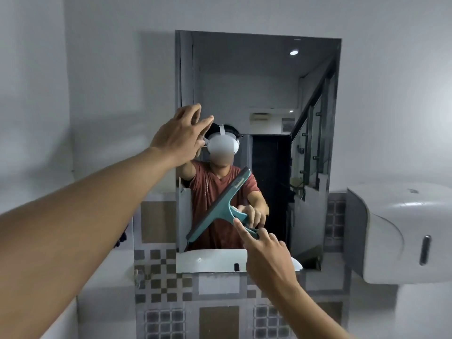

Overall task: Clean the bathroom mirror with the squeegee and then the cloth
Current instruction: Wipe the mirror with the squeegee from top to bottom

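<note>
Gripping teal squeegee (221,206) by its short handle, right hand (266,255) closed around it, forefinger laid along the neck; blade tilted across lower mirror (264,94), contact with glass not certain. Light, rigid plastic, soft rubber edge; best held at handle. Left hand (181,135) raised near mirror's left edge, fingers loosely spread, holding nothing. Cloth not in view
</note>
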`<state>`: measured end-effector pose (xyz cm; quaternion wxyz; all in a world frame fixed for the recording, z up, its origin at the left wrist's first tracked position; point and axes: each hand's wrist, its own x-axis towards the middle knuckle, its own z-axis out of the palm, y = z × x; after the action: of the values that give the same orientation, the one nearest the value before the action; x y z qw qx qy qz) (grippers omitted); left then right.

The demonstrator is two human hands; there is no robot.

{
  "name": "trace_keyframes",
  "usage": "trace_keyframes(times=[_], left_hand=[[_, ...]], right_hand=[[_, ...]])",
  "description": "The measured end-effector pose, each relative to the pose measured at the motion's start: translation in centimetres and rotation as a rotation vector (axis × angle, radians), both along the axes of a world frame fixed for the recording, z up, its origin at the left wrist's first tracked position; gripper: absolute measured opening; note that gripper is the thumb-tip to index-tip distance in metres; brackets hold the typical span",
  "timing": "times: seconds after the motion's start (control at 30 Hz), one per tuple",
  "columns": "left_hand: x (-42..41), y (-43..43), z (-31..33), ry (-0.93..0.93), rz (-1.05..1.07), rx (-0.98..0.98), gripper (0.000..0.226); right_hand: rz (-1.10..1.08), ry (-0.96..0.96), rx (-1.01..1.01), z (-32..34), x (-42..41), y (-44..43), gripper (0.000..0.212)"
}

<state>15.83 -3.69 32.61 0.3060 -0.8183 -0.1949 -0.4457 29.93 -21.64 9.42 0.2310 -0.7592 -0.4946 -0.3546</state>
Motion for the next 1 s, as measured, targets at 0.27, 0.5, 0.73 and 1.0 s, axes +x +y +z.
trace_keyframes(times=[0.27,0.5,0.73,1.0], left_hand=[[0.6,-0.4,-7.3,-0.045,-0.047,-0.065,0.063],[0.7,-0.4,-8.0,-0.030,-0.073,-0.118,0.072],[1.1,-0.4,-8.4,-0.045,-0.083,-0.145,0.062],[1.1,-0.2,-8.5,-0.056,-0.089,-0.158,0.059]], right_hand=[[-0.139,-0.219,-0.062,2.5,5.5,-4.7,0.086],[-0.167,-0.202,-0.070,2.2,7.6,-6.8,0.085],[-0.214,-0.025,-0.019,1.1,10.1,-9.0,0.077],[-0.205,0.299,0.066,-4.3,8.1,-8.1,0.074]])
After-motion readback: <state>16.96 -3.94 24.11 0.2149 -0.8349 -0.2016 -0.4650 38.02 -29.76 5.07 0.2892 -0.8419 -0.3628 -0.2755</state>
